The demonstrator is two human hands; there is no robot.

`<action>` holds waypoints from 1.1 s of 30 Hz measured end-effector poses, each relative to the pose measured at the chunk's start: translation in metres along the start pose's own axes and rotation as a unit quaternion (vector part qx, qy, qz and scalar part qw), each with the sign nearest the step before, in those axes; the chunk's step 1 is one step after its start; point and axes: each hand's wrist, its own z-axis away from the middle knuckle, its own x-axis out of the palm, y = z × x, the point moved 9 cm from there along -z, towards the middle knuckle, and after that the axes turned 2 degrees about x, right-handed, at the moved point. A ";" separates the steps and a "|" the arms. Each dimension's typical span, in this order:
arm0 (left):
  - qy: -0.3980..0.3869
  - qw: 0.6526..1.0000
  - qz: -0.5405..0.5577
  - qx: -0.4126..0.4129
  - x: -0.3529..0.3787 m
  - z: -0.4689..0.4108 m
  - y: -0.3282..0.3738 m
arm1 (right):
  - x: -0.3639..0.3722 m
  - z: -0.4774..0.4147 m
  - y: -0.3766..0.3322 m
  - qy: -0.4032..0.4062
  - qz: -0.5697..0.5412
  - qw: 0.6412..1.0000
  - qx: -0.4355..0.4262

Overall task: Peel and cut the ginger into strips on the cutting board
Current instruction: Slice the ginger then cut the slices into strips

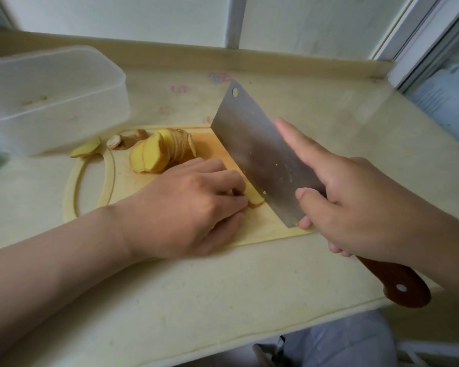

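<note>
On the cutting board (90,186), the left hand (194,205) curls its fingertips down onto a ginger piece (256,201), pinning it flat. At its 3 o'clock stands the cleaver (257,154), edge on the board just beside the piece. The right hand (355,202) is clamped around the cleaver, forefinger stretched along the blade. Fanned ginger slices (159,152) lie at 11 o'clock from the left hand. An unpeeled ginger knob (127,137) sits beyond them, and a translucent plastic container (51,96) stands at 10 o'clock on the surface (196,300).
</note>
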 end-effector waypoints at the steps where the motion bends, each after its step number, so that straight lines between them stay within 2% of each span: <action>1: 0.001 1.000 0.000 0.000 0.000 0.000 0.000 | 0.000 0.000 -0.001 0.002 0.008 1.000 -0.002; 6: 0.001 1.000 0.005 -0.002 0.001 0.001 -0.001 | 0.000 -0.001 -0.004 0.001 0.035 0.999 0.006; 12: 0.005 1.000 0.009 -0.012 0.001 0.000 -0.006 | 0.005 -0.023 -0.014 -0.058 0.026 0.997 0.047; 21: 0.015 1.000 0.010 -0.002 -0.003 0.001 -0.002 | 0.002 -0.004 -0.006 0.074 -0.019 0.997 0.011; 33: 0.018 0.999 0.026 -0.002 0.001 0.001 -0.005 | 0.007 -0.026 -0.020 -0.038 0.039 0.998 0.022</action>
